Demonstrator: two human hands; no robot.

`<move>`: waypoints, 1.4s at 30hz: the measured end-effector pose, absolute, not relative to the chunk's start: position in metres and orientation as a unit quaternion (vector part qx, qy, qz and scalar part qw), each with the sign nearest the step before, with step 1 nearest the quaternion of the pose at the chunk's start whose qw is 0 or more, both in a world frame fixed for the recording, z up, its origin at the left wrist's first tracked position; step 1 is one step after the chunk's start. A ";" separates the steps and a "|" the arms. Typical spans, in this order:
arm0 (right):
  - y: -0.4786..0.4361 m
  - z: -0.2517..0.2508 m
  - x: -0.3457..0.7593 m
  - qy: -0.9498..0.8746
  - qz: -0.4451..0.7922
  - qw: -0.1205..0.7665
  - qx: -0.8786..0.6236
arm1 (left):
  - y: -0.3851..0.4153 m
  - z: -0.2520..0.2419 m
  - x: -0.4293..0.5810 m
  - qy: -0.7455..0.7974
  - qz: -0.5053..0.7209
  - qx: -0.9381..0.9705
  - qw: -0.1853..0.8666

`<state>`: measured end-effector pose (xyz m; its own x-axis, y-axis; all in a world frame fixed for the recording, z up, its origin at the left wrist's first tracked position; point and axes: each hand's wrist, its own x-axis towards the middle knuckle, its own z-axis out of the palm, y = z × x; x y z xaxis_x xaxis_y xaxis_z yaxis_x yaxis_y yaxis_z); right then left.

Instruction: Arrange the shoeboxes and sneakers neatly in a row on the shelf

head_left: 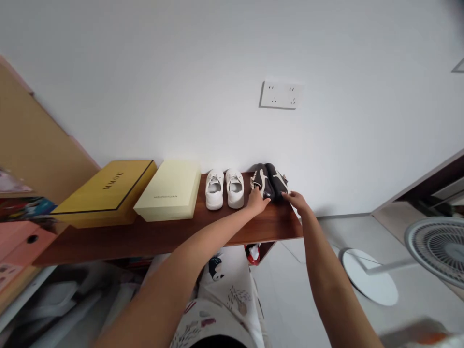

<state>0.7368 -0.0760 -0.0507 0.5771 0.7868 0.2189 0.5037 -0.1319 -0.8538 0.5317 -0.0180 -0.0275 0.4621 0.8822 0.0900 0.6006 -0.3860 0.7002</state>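
Two black shoes with cream trim stand side by side near the right end of a brown wooden shelf (174, 237). My left hand (257, 200) is closed on the heel of the left black shoe (264, 179). On the right black shoe (277, 181), my right hand (296, 200) has its fingers at the outer side of the heel. A pair of white shoes, the left one (214, 193) and the right one (235, 193), sits just left of them, toes to the wall.
A cream box (170, 188) and a yellow box (112, 188) lie on the shelf's left part. Pink boxes (21, 246) stand at far left. A wall socket (280, 95) is above the shelf. On the floor at right is a white fan (440, 249).
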 end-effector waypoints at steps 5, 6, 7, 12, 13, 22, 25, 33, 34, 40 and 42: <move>-0.069 -0.051 0.730 -0.434 0.212 0.515 -0.708 | 0.000 -0.030 0.544 0.489 0.171 0.779 0.353; -0.068 -0.047 0.730 -0.448 0.196 0.504 -0.712 | 0.003 -0.027 0.542 0.474 0.161 0.796 0.340; -0.066 -0.042 0.730 -0.468 0.175 0.478 -0.723 | 0.006 -0.022 0.540 0.453 0.149 0.818 0.320; -0.063 -0.017 0.724 -0.578 0.041 0.205 -0.788 | 0.012 0.005 0.537 0.378 0.019 0.907 0.186; -0.063 -0.014 0.721 -0.588 0.023 0.159 -0.792 | 0.012 0.009 0.538 0.371 -0.011 0.914 0.165; -0.063 -0.006 0.696 -0.644 -0.044 0.021 -0.764 | 0.001 0.017 0.550 0.376 -0.057 0.919 0.107; -0.059 -0.008 0.696 -0.646 -0.045 0.021 -0.762 | 0.002 0.018 0.554 0.380 -0.047 0.919 0.097; -0.068 -0.013 0.684 -0.620 -0.083 0.080 -0.776 | -0.006 0.015 0.548 0.366 0.017 0.928 0.063; -0.069 -0.009 0.681 -0.618 -0.094 0.100 -0.774 | -0.008 0.017 0.547 0.358 0.038 0.932 0.052; -0.082 0.039 0.650 -0.638 -0.172 0.310 -0.683 | -0.021 0.050 0.528 0.312 0.207 0.927 0.021; -0.098 0.048 0.628 -0.653 -0.184 0.396 -0.619 | -0.032 0.059 0.502 0.295 0.253 0.920 0.055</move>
<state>0.6281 -0.0982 0.0482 0.0793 0.6633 0.7441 0.9539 0.1662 -0.2499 0.5021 -0.0316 0.0585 0.6980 0.5700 0.4335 0.5139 -0.8203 0.2511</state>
